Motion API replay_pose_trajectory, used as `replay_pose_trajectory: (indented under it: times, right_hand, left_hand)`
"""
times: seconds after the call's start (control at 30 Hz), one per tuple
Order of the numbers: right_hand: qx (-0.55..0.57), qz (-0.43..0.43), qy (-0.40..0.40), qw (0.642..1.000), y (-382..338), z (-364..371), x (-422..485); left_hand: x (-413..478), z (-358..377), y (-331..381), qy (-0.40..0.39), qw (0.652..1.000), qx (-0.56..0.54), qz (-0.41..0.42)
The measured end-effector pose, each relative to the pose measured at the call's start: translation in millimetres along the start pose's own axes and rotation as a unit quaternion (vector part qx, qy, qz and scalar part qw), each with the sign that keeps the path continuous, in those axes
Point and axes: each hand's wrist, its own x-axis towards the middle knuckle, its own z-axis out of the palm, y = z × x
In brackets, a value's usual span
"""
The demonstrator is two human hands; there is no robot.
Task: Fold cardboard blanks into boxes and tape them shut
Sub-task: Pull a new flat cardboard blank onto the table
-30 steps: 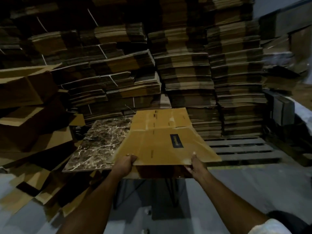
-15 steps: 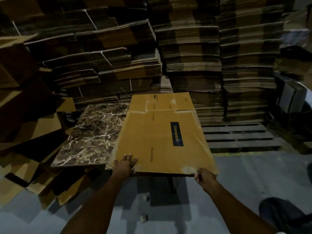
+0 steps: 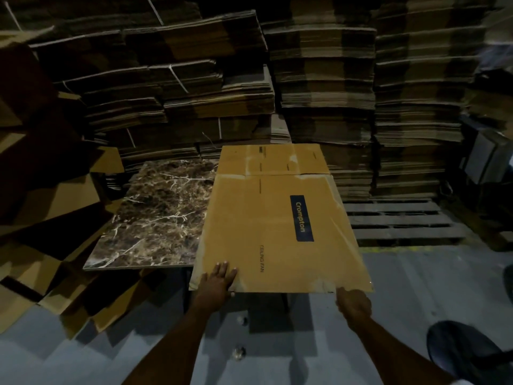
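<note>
Currently listed: one flattened cardboard blank (image 3: 277, 223), tan corrugated board, with a blue Crompton label (image 3: 302, 218) and the words CEILING FAN printed on it. It lies flat on the right part of a marble-patterned table top (image 3: 155, 218), with its near edge overhanging the table toward the person and its end flaps pointing at the stacks of flattened cartons (image 3: 327, 93) behind. The left hand (image 3: 218, 282) rests on the near-left corner with fingers straight, pressing and grasping nothing. The right hand (image 3: 354, 301) is curled at the near-right corner and appears to grasp the edge, though its fingertips are hidden beneath. Handling, by judgement: light for its size, stiff across the panels, and hinging readily along the scored creases. The surface is dry and not slippery, but corners and flap edges crush or tear if bent off the score. Best hold is along opposite long edges near the creases, so the panels can be squared open.
</note>
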Motion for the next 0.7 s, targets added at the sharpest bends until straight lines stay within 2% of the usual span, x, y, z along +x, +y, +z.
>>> replay_pose_trajectory:
  times: [0.1, 0.2, 0.3, 0.43, 0.53, 0.7]
  right_hand:
    - [-0.066, -0.052, -0.016, 0.996, -17, -1, -27]
    - [-0.084, -0.122, -0.07, 0.986, -35, 11, -55]
    - [-0.144, -0.2, -0.125, 0.961, -58, 26, -94]
    - [-0.184, -0.291, -0.125, 0.93, -110, 43, -160]
    - [-0.204, -0.385, -0.111, 0.893, -165, 54, -214]
    - [-0.167, -0.529, -0.101, 0.826, -274, 80, -293]
  left_hand:
    - [-13, -15, -13, -0.009, 0.999, -0.052, -0.001]
    - [-34, -27, -37, -0.007, 0.991, -0.133, -0.029]
    - [-66, -39, -65, -0.003, 0.983, -0.183, -0.029]
    - [-112, -75, -102, 0.048, 0.972, -0.226, -0.05]
    - [-144, -113, -128, 0.087, 0.965, -0.238, -0.071]
    - [-170, -187, -186, 0.178, 0.957, -0.214, -0.082]
